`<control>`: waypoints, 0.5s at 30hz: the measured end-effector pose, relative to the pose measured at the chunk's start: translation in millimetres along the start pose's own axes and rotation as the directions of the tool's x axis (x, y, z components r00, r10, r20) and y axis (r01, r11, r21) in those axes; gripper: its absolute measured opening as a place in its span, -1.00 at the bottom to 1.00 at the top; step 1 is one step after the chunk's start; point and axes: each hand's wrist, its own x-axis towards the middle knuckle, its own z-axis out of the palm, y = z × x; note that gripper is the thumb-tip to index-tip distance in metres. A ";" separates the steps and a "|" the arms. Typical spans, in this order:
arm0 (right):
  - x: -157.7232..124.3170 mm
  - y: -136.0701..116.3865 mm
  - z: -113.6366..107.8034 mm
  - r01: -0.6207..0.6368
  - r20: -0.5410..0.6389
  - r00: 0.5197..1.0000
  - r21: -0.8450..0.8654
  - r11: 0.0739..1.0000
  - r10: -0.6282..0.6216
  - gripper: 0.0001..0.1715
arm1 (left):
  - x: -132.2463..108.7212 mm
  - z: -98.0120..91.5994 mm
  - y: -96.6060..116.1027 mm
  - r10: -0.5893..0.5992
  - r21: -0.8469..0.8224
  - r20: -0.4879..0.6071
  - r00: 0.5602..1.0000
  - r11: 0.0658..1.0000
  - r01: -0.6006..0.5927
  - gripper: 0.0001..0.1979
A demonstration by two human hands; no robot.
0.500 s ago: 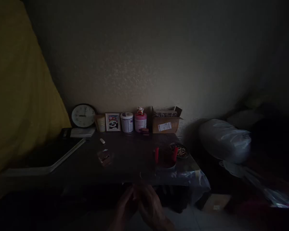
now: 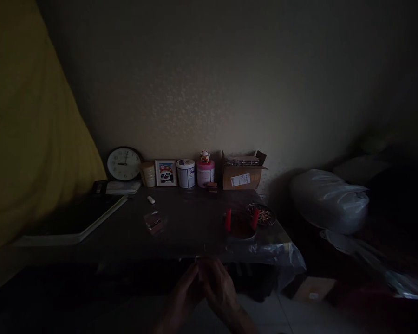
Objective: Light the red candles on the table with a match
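In front of the table's near edge my left hand [image 2: 185,285] and my right hand [image 2: 220,284] are together, fingers curled. Between their fingertips shows a small, dim reddish-brown thing [image 2: 202,270]; the dark hides its kind. On the table [image 2: 190,222] beyond them stand two red candles [image 2: 228,220], upright on a round dark dish [image 2: 242,237]. Just behind it is a round dish [image 2: 273,221] of small sticks that look like matches. To the left lies a small brown packet in clear wrap [image 2: 155,226].
Along the wall stand a round clock [image 2: 124,163], a framed panda picture [image 2: 166,174], two canisters [image 2: 186,174], and an open cardboard box [image 2: 242,178]. A large dark book-like slab [image 2: 80,218] lies left. Beside the table's right side is a stuffed plastic bag [image 2: 329,199].
The view has shifted slightly, so the table's things sit a little higher and further right. My hands stay together, their fingertips somewhat higher in view.
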 end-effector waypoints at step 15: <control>7.4 16.2 -19.0 -0.258 -0.028 0.962 0.230 0.938 0.271 -0.74 | 2.5 -7.5 2.3 -0.040 -0.054 -0.085 0.996 0.998 0.036 -0.76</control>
